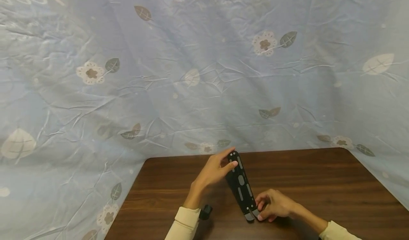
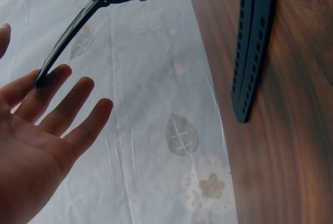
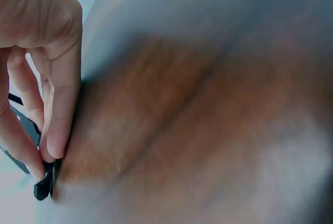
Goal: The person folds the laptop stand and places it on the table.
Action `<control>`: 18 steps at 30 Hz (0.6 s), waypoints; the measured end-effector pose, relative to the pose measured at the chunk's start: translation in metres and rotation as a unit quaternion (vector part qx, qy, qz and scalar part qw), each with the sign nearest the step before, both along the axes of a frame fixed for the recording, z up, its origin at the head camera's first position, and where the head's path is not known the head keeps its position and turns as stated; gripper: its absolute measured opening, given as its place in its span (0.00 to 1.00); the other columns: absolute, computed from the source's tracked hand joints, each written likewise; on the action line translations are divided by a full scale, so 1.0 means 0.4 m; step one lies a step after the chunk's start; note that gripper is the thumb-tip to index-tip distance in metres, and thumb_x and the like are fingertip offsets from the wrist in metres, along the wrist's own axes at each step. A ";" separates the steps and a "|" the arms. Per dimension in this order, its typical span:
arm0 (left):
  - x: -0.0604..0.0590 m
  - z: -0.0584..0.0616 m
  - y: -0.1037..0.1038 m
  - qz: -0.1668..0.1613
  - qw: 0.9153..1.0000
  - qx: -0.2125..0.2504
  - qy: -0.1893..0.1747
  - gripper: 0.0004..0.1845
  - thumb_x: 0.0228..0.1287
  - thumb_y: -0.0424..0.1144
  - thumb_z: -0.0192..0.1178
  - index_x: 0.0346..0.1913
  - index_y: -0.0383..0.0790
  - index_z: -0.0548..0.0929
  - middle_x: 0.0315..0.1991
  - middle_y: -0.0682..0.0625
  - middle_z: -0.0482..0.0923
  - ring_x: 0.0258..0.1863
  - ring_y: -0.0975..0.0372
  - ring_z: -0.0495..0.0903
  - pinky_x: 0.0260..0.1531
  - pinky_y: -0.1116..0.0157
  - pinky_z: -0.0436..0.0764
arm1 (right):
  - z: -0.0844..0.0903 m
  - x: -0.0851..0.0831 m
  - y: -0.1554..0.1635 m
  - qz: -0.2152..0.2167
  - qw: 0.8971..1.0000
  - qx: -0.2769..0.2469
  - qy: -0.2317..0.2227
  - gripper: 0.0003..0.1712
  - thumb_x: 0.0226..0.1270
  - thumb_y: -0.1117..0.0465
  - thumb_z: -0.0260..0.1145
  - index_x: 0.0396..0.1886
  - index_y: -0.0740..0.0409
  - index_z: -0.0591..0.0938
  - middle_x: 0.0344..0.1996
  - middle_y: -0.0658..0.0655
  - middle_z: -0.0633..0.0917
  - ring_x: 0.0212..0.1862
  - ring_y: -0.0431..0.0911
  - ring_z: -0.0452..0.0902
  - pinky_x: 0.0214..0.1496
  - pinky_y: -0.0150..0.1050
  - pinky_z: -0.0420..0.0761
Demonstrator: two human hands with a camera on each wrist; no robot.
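A black folding laptop stand (image 1: pixel 241 179) with grey pads stands tilted on the table. My left hand (image 1: pixel 211 170) holds its upper end, thumb on the padded face and a finger over the top edge. In the left wrist view the stand's slotted base (image 2: pixel 255 47) and thin struts show, and the left hand's (image 2: pixel 47 125) other fingers are spread out. At the stand's lower end my right hand (image 1: pixel 276 202) pinches one of the two grey-padded tips (image 1: pixel 256 213). The right wrist view shows the fingertips on a small black end piece (image 3: pixel 44 186).
The dark brown wooden table (image 1: pixel 172 183) has its back edge against a pale blue curtain (image 1: pixel 204 73) with leaves and flowers. A black wrist camera (image 1: pixel 206 212) sits at the left cuff.
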State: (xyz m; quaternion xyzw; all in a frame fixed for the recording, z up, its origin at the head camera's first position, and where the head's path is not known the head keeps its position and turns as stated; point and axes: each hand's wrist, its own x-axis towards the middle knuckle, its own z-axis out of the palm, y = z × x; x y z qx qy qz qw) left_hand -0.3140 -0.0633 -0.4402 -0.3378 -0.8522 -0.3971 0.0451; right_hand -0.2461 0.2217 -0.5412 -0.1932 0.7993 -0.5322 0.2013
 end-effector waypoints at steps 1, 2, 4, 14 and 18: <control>0.002 0.000 -0.002 0.001 1.000 0.001 -0.002 0.33 0.82 0.56 0.59 0.83 0.55 0.68 0.80 0.49 0.71 0.70 0.50 0.81 0.69 0.47 0.82 | 0.001 -0.002 0.001 0.003 1.000 0.001 -0.003 0.20 0.59 0.68 0.82 0.50 0.64 0.86 0.40 0.60 0.86 0.36 0.48 0.86 0.30 0.41 0.91; 0.004 0.000 -0.005 0.001 1.000 0.001 -0.002 0.33 0.82 0.57 0.59 0.83 0.55 0.68 0.80 0.49 0.71 0.70 0.50 0.81 0.69 0.47 0.82 | 0.002 -0.005 0.002 0.005 1.000 0.002 -0.005 0.20 0.59 0.68 0.82 0.50 0.64 0.86 0.40 0.60 0.86 0.36 0.49 0.86 0.30 0.41 0.91; 0.006 0.001 -0.009 0.003 1.000 0.000 -0.005 0.33 0.81 0.57 0.59 0.83 0.54 0.68 0.81 0.49 0.70 0.72 0.49 0.80 0.70 0.47 0.81 | 0.005 -0.011 0.003 0.010 1.000 0.006 -0.008 0.20 0.59 0.68 0.82 0.50 0.63 0.86 0.40 0.60 0.86 0.37 0.49 0.85 0.30 0.41 0.90; 0.013 0.006 -0.030 0.003 1.000 -0.009 -0.008 0.35 0.82 0.57 0.59 0.84 0.53 0.66 0.82 0.48 0.68 0.75 0.48 0.76 0.70 0.45 0.81 | 0.020 -0.036 0.017 0.040 0.999 0.010 -0.024 0.19 0.60 0.68 0.81 0.50 0.64 0.85 0.41 0.60 0.86 0.37 0.49 0.85 0.30 0.39 0.90; 0.022 0.011 -0.038 0.005 1.000 -0.009 -0.020 0.36 0.81 0.58 0.59 0.84 0.55 0.65 0.83 0.49 0.67 0.75 0.48 0.77 0.69 0.44 0.82 | 0.027 -0.049 0.026 0.058 0.998 0.009 -0.028 0.19 0.62 0.69 0.79 0.51 0.65 0.85 0.42 0.62 0.86 0.39 0.50 0.84 0.31 0.39 0.90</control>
